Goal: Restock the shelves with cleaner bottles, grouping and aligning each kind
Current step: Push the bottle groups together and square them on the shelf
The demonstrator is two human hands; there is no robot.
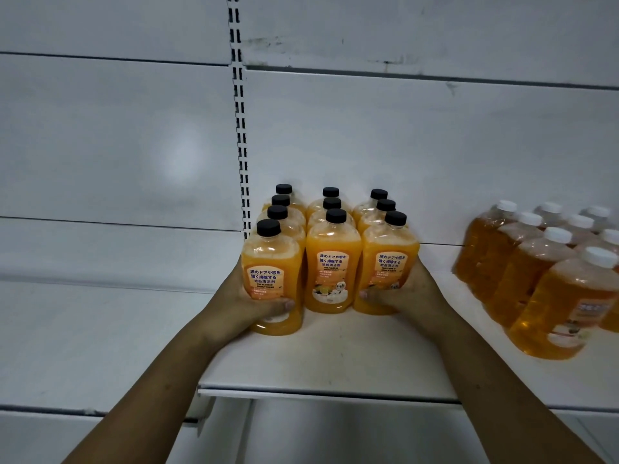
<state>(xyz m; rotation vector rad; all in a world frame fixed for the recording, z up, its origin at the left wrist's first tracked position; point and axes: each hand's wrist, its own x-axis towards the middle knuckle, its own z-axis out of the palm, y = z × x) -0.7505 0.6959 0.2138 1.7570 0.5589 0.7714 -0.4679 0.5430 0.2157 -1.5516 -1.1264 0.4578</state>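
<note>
Two bare forearms enter from the lower edge and reach up onto a white metal shelf (335,360). Left hand (249,301) wrapped around the lower body of the front-left opaque orange plastic cleaner bottle with black screw cap (273,279); thumb lies across its label, fingers hidden behind it. This bottle stands forward of its neighbours, nearest the shelf's front edge. Right hand (407,296) cupped against the outer side of the front-right black-capped orange bottle (385,266), thumb tip on its lower front; whether it grips or only presses, cannot tell. Between them, the front-centre black-capped orange bottle (332,269) upright, touching or just beside both neighbours. Behind: the group of black-capped orange bottles (331,209) runs in three columns toward the rear, four deep on the left, three deep in the centre and on the right, all upright, labels facing out. Well apart to the right on the same shelf: a cluster of clear amber bottles with white caps (549,272), also in rows, partly cut by the picture edge. Farthest: white back panel (117,145) with a slotted vertical upright (242,128).
</note>
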